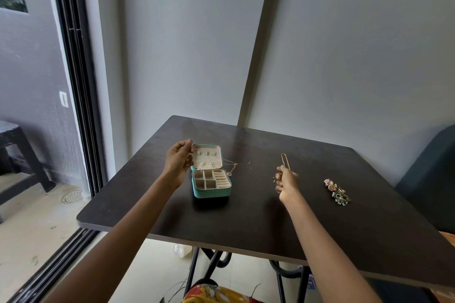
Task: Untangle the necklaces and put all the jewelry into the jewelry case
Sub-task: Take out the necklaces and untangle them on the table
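Fingers of the left hand (178, 161) are curled, pinching one end of a thin chain necklace (232, 166) beside the raised lid of the teal jewelry case (211, 179). Fingers of the right hand (285, 181) grip a gold chain loop (285, 161) standing up above the fist; a small dark piece hangs at the knuckles, too small to identify. The thin chain trails across the case lid toward the right hand. The case stands open on the bench (246, 224), its tray compartments apparently unfilled. A heap of earrings and brooches (337, 190) lies well apart on the right. Judgement: untangling under way, packing not yet begun
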`<state>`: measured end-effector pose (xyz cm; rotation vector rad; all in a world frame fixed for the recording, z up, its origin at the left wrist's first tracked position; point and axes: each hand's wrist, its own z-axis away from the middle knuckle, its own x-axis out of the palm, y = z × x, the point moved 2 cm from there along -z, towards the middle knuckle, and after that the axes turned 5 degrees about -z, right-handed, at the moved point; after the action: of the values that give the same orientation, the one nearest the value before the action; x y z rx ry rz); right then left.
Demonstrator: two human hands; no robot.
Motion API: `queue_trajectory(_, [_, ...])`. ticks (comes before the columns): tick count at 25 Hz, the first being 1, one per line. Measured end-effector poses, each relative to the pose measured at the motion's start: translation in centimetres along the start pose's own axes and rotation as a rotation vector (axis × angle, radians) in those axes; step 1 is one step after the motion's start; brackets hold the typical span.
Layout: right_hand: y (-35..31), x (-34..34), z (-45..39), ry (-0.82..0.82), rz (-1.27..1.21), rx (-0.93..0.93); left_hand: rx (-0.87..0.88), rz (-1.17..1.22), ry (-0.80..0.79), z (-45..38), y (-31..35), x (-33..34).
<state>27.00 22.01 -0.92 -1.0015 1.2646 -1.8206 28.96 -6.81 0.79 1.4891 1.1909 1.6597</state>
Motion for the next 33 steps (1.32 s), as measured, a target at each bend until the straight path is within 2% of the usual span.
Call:
queue_trajectory(7, [-0.3, -0.7, 0.0, 0.088, 0.000, -0.070, 0.043, -0.178, -0.034, 0.9, 0.2, 1.2])
queue_trajectory(11, [-0.2, -0.4, 0.0, 0.079, 0.172, -0.115, 0.221, -0.672, -0.097, 0.2, -0.6, 1.4])
queue_trajectory(14, [-0.1, -0.5, -0.1, 0.025, 0.332, -0.113, 0.251, -1.001, -0.093, -0.3, -1.9, 1.3])
queue_trajectory(16, [0.3, -0.8, -0.4, 0.011, 0.471, -0.148, 0.256, -1.043, -0.057, -0.3, -2.6, 1.4])
queue_trajectory(19, [0.6, -1.1, -0.4, 0.045, 0.628, -0.223, 0.257, -0.957, 0.022, -0.4, -2.4, 1.5])
queue_trajectory(21, [0.6, -1.2, -0.3, 0.061, 0.717, -0.256, 0.243, -0.960, 0.001, -0.7, -2.1, 1.7])
queue_trajectory(26, [1.9, -1.6, -0.3, 0.078, 0.866, -0.312, 0.250, -1.342, -0.099, -1.3, -2.0, 2.4])
queue_trajectory(31, [2.1, -1.7, -0.4, 0.166, 0.977, -0.436, 0.394, -1.488, -0.114, -0.9, -2.1, 3.5])
queue_trajectory(33, [2.3, -1.9, -0.3, 0.218, 1.018, -0.464, 0.472, -1.555, -0.201, -0.5, -2.0, 4.6])
